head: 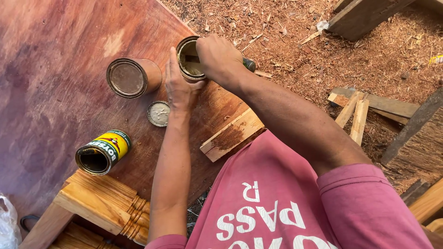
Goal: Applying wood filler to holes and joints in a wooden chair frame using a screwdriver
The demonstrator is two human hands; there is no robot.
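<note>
A broad reddish-brown plywood surface (55, 55) is filling the left of the view, its edge meeting sawdust-strewn ground (295, 41). Near that edge an open round tin (190, 59) is standing upright, its rim stained and a pale greyish liquid showing inside. The right hand (220, 57) is reaching over the tin with its fingers closed around a dark-handled tool (248, 63) whose tip is dipping into the liquid. The left hand (179, 85) is lying flat against the tin's side, fingers extended and gripping nothing. Beside it a closed rusty can (131, 77) is standing, a yellow-labelled open can (102, 152) is lying on its side, and a small round lid (158, 113) is resting flat.
</note>
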